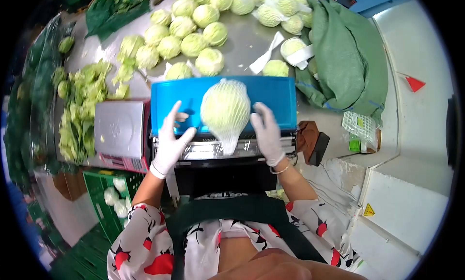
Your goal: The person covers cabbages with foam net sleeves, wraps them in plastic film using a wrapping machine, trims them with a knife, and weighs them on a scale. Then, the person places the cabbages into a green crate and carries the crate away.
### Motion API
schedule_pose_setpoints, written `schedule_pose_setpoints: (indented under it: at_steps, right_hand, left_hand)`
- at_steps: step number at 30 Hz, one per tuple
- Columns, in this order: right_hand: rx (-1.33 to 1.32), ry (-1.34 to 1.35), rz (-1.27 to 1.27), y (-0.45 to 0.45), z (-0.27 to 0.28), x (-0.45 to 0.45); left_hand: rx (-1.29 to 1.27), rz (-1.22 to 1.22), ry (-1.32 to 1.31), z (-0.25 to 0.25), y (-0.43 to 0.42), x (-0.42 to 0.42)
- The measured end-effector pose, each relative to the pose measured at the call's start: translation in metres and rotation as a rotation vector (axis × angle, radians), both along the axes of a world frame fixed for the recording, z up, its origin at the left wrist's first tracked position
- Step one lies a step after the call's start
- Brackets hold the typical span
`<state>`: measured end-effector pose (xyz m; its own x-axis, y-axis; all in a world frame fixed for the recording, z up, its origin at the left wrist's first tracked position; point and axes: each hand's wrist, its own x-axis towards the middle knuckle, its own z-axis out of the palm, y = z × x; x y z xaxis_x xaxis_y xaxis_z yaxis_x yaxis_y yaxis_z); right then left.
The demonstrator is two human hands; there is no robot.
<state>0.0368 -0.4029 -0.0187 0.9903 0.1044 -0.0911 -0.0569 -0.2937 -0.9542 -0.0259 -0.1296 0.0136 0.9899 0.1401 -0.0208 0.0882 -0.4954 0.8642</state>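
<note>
A cabbage in a white net sleeve [225, 108] sits on the blue tray [276, 93] of a machine right in front of me. The gathered end of its net hangs toward me over the metal front strip [198, 149]. My left hand [172, 139], in a white glove, is at the left of the cabbage, fingers spread, holding nothing. On the other side, my right hand [267, 134], also gloved, has its fingers stretched out. Its fingertips are close to the cabbage; whether they touch it I cannot tell.
Loose cabbages [193, 43] and netted ones [286, 8] cover the metal table beyond. A green sack [346, 57] stands at right. To the left are a scale [120, 127], trimmed leaves [80, 115] and a green crate [99, 188]. A dark device [318, 148] sits beside the machine.
</note>
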Motion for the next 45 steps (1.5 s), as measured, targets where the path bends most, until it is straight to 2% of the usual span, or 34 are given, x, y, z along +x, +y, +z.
schedule_pose_setpoints:
  at_steps: [2, 4, 5, 8, 10, 12, 14, 15, 16, 18, 19, 21, 23, 25, 26, 27, 28, 29, 31, 32, 34, 36, 39, 40, 43, 44, 45]
  right_hand:
    - [-0.412, -0.379, -0.113, -0.018, 0.012, -0.024]
    - [-0.828, -0.496, -0.22, -0.042, 0.004, -0.051]
    - [-0.999, -0.436, -0.239, -0.051, -0.008, -0.065]
    - [-1.199, -0.295, -0.221, -0.043, -0.03, -0.098]
    - [-1.234, -0.401, -0.185, -0.031, -0.045, -0.094]
    - [-0.753, -0.219, -0.166, -0.028, -0.07, -0.084]
    - [-0.545, -0.241, -0.165, -0.032, -0.061, -0.08]
    - [-0.18, -0.103, -0.131, -0.039, -0.052, -0.08]
    - [0.022, 0.029, -0.073, -0.048, -0.036, -0.085]
    - [0.083, 0.124, 0.021, -0.06, 0.001, -0.1]
    - [-0.005, 0.168, 0.07, -0.066, 0.021, -0.109]
    - [-0.059, 0.224, 0.207, -0.085, 0.052, -0.123]
    - [-0.016, 0.247, 0.417, -0.112, 0.099, -0.126]
    - [0.35, -0.042, 0.726, -0.127, 0.13, -0.102]
    - [0.172, -0.098, 0.625, -0.129, 0.147, -0.087]
    - [0.122, -0.149, 0.542, -0.124, 0.155, -0.068]
    - [0.07, -0.159, 0.437, -0.106, 0.154, -0.042]
    - [-0.03, -0.167, 0.409, -0.084, 0.147, -0.013]
    - [-0.321, -0.279, 0.592, -0.046, 0.108, 0.042]
    - [-0.508, -0.494, 0.731, -0.04, 0.064, 0.068]
    - [-0.537, -0.455, 0.827, -0.013, 0.012, 0.089]
    - [-0.128, -0.087, 0.794, 0.006, -0.007, 0.091]
    - [-0.125, -0.097, 0.708, 0.01, -0.012, 0.084]
    - [-0.057, -0.053, 0.708, 0.011, -0.013, 0.075]
    - [0.211, 0.05, 0.656, 0.014, -0.012, 0.035]
    - [0.215, 0.108, 0.607, 0.013, -0.007, 0.017]
    - [0.219, 0.173, 0.556, 0.012, 0.005, -0.003]
  left_hand:
    - [0.477, 0.071, -0.084, -0.001, 0.018, -0.039]
    - [0.824, 0.097, -0.063, -0.029, 0.031, -0.079]
    - [0.854, 0.091, 0.033, -0.036, 0.029, -0.092]
    - [0.887, 0.091, -0.063, -0.041, 0.012, -0.099]
    - [0.803, 0.224, 0.005, -0.057, 0.014, -0.097]
    - [0.538, 0.251, -0.141, -0.098, 0.042, -0.101]
    - [0.404, 0.222, -0.071, -0.086, 0.051, -0.098]
    - [0.054, 0.209, 0.034, -0.083, 0.058, -0.098]
    - [-0.411, 0.14, 0.071, -0.079, 0.065, -0.101]
    - [-0.802, 0.155, 0.25, -0.033, 0.057, -0.105]
    - [-0.942, 0.122, 0.203, -0.037, 0.058, -0.113]
    - [-0.951, -0.015, 0.161, -0.018, 0.063, -0.133]
    - [-1.028, -0.176, 0.048, 0.023, 0.058, -0.143]
    - [-1.132, -0.309, -0.077, 0.063, 0.052, -0.135]
    - [-1.076, -0.303, -0.153, 0.074, 0.048, -0.123]
    - [-0.875, -0.214, -0.203, 0.08, 0.044, -0.104]
    - [-0.463, -0.09, -0.103, 0.083, 0.045, -0.082]
    - [-0.413, -0.17, -0.283, 0.075, 0.037, -0.043]
    - [-0.044, -0.292, -0.32, 0.049, 0.031, 0.019]
    - [0.095, -0.337, -0.298, 0.017, 0.027, 0.042]
    - [0.236, -0.535, -0.405, -0.022, 0.014, 0.074]
    - [-0.06, -0.594, -0.178, -0.033, -0.005, 0.081]
    - [-0.153, -0.54, -0.124, -0.04, -0.001, 0.085]
    - [-0.328, -0.538, -0.07, -0.039, 0.0, 0.078]
    - [-0.531, -0.394, 0.159, -0.031, -0.004, 0.04]
    - [-0.809, -0.317, 0.302, -0.023, -0.007, 0.02]
    - [-0.858, -0.299, 0.316, -0.016, -0.011, -0.001]
